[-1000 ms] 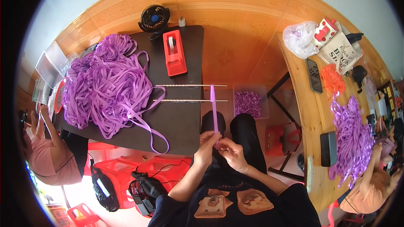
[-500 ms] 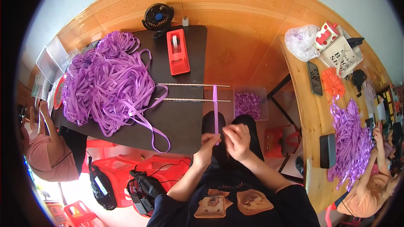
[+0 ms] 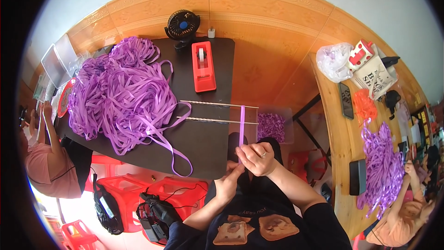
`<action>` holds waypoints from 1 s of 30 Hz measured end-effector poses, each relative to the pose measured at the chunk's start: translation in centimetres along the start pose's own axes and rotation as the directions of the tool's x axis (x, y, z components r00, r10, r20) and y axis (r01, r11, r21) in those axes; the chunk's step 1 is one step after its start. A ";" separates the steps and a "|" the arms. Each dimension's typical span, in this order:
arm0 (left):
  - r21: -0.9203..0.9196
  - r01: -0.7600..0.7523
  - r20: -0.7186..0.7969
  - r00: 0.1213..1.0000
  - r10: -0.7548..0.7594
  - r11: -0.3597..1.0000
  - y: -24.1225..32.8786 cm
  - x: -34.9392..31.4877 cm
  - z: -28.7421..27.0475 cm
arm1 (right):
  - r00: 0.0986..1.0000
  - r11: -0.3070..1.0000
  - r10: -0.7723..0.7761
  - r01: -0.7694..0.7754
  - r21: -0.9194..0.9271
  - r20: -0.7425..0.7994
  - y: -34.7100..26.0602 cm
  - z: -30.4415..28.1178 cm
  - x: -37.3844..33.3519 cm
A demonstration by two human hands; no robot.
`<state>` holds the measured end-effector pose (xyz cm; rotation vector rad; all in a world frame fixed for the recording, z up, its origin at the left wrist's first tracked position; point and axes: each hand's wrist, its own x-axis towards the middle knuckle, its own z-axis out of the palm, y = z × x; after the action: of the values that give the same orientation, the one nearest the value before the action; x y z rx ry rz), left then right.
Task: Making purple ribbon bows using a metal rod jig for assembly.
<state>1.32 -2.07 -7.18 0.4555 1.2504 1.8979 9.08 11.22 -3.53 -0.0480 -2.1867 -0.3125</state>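
Note:
A short purple ribbon [image 3: 242, 132] loops over two thin metal rods, an upper rod [image 3: 222, 104] and a lower rod [image 3: 217, 121], which stick out past the right edge of the dark table. The ribbon hangs straight down toward me. My right hand [image 3: 258, 159], a ring on one finger, is closed on it below the lower rod. Just beneath, touching or nearly so, my left hand [image 3: 229, 180] pinches the ribbon's lower end, mostly hidden by the fingers. To the left, a big tangled heap of purple ribbon [image 3: 125, 97] trails a loose loop near the rods.
On the dark table [image 3: 203, 153] stand a red tape dispenser [image 3: 203, 67] and a black fan [image 3: 182, 25]. A clear bin [image 3: 286, 125] holds purple pieces below the rods. Another heap of ribbon [image 3: 381, 166] lies on the wooden table [image 3: 340, 157]. Other people sit left and right.
My right hand has closed onto the ribbon, above my left hand. My left hand sits lower, and the whole view has shifted slightly.

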 end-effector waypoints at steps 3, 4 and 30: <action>-0.017 -0.023 0.085 0.996 0.024 1.000 -0.1 -0.3 -0.5 | 1.000 1.000 0.014 -0.013 0.018 -0.028 0.0 -0.3 0.8; -0.044 -0.010 0.130 0.991 0.016 0.999 -0.3 -0.5 -0.7 | 1.000 1.000 0.010 -0.009 0.019 -0.027 0.1 -0.4 1.2; -0.062 -0.076 -0.110 0.991 0.069 0.995 -1.8 11.7 6.3 | 0.279 -0.321 0.459 -0.833 0.450 0.843 13.4 8.3 4.2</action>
<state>-0.93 11.15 -7.48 0.3719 1.2516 2.0423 1.97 25.87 -2.12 -0.8018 -1.7665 1.9596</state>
